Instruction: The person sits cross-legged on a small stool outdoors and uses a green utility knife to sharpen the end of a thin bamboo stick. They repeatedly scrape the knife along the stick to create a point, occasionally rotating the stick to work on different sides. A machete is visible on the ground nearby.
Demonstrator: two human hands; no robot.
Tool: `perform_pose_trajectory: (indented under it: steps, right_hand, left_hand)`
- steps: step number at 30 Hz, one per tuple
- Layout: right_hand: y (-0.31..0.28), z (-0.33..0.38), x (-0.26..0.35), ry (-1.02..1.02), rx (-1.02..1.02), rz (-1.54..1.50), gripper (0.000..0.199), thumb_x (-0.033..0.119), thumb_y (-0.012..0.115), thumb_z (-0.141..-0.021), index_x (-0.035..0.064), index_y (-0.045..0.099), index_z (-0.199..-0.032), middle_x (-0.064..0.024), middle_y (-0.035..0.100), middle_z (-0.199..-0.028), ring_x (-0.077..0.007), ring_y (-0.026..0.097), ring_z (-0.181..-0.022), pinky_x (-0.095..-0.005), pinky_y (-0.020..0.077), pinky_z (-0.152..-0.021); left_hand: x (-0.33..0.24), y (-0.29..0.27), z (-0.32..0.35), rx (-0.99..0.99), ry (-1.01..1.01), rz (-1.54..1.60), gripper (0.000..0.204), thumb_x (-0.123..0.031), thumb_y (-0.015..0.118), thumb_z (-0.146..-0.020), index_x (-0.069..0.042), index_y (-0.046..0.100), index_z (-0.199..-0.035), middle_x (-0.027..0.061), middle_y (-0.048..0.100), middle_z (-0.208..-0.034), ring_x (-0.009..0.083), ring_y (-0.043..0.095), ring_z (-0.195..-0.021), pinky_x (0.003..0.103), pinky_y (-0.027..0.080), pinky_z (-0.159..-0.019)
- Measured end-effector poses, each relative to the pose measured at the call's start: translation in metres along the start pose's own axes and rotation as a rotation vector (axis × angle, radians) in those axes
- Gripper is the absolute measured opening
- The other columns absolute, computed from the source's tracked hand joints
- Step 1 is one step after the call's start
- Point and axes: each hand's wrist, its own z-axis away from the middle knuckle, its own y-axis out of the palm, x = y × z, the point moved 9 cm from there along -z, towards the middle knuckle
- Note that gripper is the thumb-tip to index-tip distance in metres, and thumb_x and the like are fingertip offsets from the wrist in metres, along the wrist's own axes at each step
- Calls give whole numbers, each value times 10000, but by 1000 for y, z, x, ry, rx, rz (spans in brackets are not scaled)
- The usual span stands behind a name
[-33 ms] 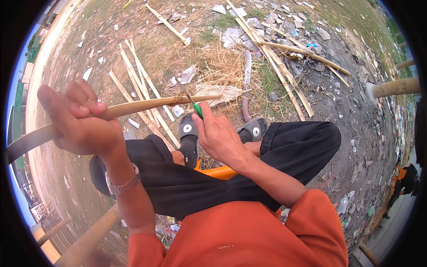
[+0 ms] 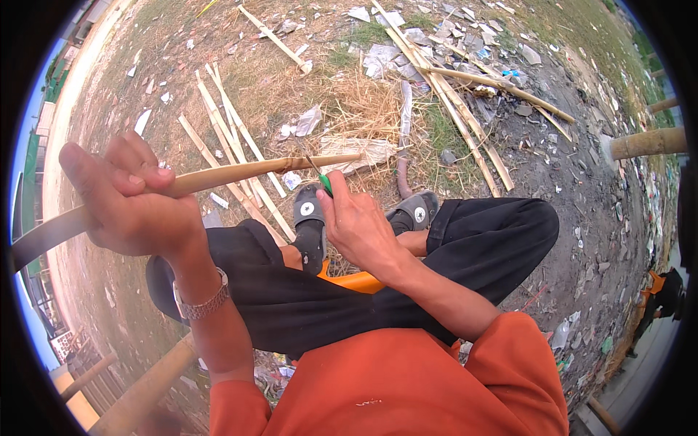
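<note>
- my left hand (image 2: pixel 145 207) is wrapped around a long bamboo strip (image 2: pixel 233 174), its tip above the ground beyond my sandals (image 2: pixel 308 211)
- my right hand (image 2: pixel 363 229) grips a green-handled knife (image 2: pixel 325 183), blade at the strip

1 view: left unit of my 2 head-worn fisheye cams. Looks down and forward from my head, upright, not mirrored. Nearest: my shirt (image 2: pixel 407 381) at lower edge. My left fingers (image 2: pixel 142 151) and right fingers (image 2: pixel 340 190) sit mid-range; ground (image 2: pixel 171 73) runs farther off up top. Straight edges bend at the rim; sky (image 2: pixel 36 320) shows far left.
</note>
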Motion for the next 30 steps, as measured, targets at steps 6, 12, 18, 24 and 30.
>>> perform_pose_trajectory:
  steps: [6, 12, 18, 24, 30]
  right_hand:
    - [17, 4, -38, 74, -29, 52, 191, 152, 490, -946, 3, 398, -1024, -280, 530, -571, -485, 544, -563, -547, 412, -528]
    - [27, -3, -91, 145, -26, 215, 188, 174, 472, -953, 6, 408, -1008, -294, 549, -620, -496, 558, -623, -567, 427, -590]
    - [21, -6, -54, 81, -25, 76, 189, 169, 481, -947, 0, 411, -996, -301, 546, -623, -499, 556, -642, -576, 423, -597]
    - [27, -9, -90, 179, 41, 123, 202, 206, 446, -956, 17, 406, -1012, -302, 588, -685, -509, 590, -694, -574, 469, -633]
    - [45, 0, -168, 202, -41, 237, 214, 188, 480, -944, -8, 412, -1000, -301, 557, -625, -510, 549, -620, -575, 420, -595]
  left_hand:
    - [-5, -7, 6, -27, 21, -40, 486, -254, 452, -998, -154, 262, -562, 1, 228, -459, 93, 207, -417, 241, 186, -442]
    - [-11, 5, 11, 53, 35, -24, 436, -215, 390, -986, -148, 283, -570, -5, 221, -444, 82, 184, -415, 223, 154, -438]
    - [-11, 7, 13, 65, 8, 2, 497, -271, 408, -1014, -157, 279, -547, -3, 227, -450, 87, 193, -409, 230, 170, -438]
    - [-9, 4, 8, 56, 41, 5, 497, -275, 409, -1014, -159, 280, -548, -1, 228, -449, 88, 188, -405, 239, 179, -441]
    - [-17, 11, 14, 45, 71, -35, 499, -291, 410, -1014, -160, 277, -551, -1, 224, -449, 88, 188, -403, 238, 176, -442]
